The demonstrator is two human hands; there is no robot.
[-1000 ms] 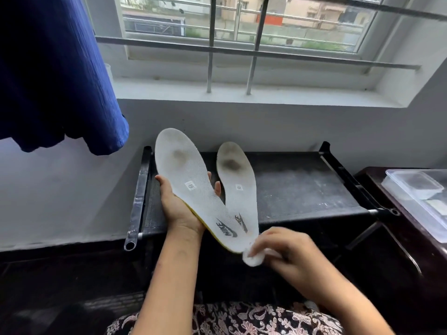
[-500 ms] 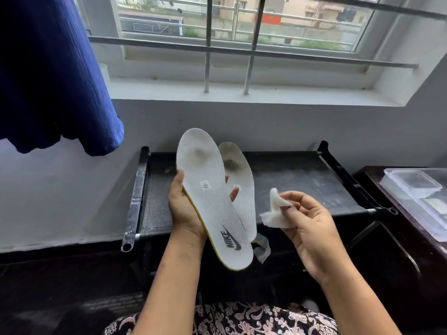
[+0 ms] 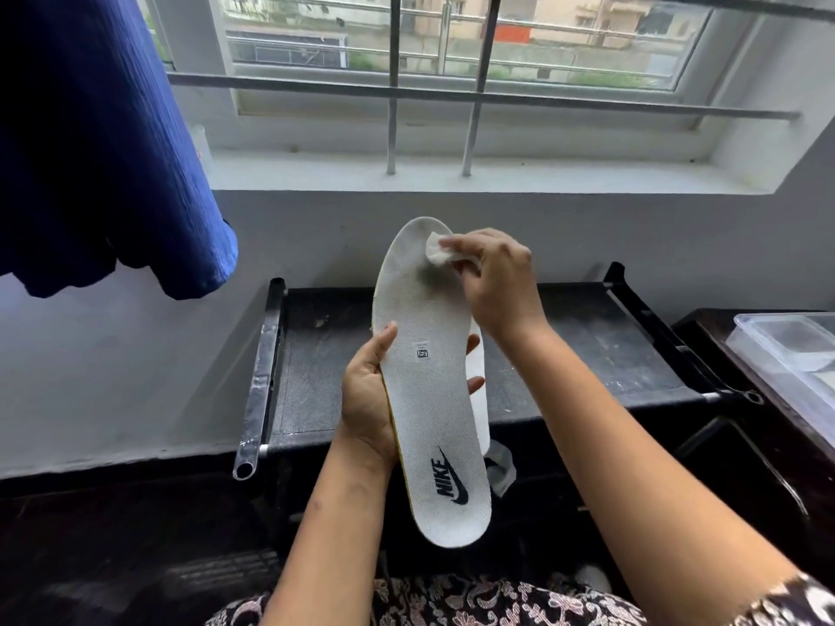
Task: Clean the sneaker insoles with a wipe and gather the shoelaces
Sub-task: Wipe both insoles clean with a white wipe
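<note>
A white insole (image 3: 431,399) with a dark logo at the heel stands upright in front of me. My left hand (image 3: 368,395) grips it at the middle, thumb on the front and fingers wrapped behind. A second insole (image 3: 478,390) shows only as a thin strip behind the first, on its right edge. My right hand (image 3: 494,282) pinches a small white wipe (image 3: 437,255) and presses it on the toe end, just above a grey smudge. No shoelaces are visible.
A black shoe rack (image 3: 587,336) stands under the window sill. A clear plastic box (image 3: 795,354) sits on a dark table at the right. Blue cloth (image 3: 99,142) hangs at upper left. A crumpled grey scrap (image 3: 500,467) lies behind the insole's heel.
My right hand rose with the wipe from beside the insole's heel to its toe end. My left hand turned the insoles upright and brought one in front of the other.
</note>
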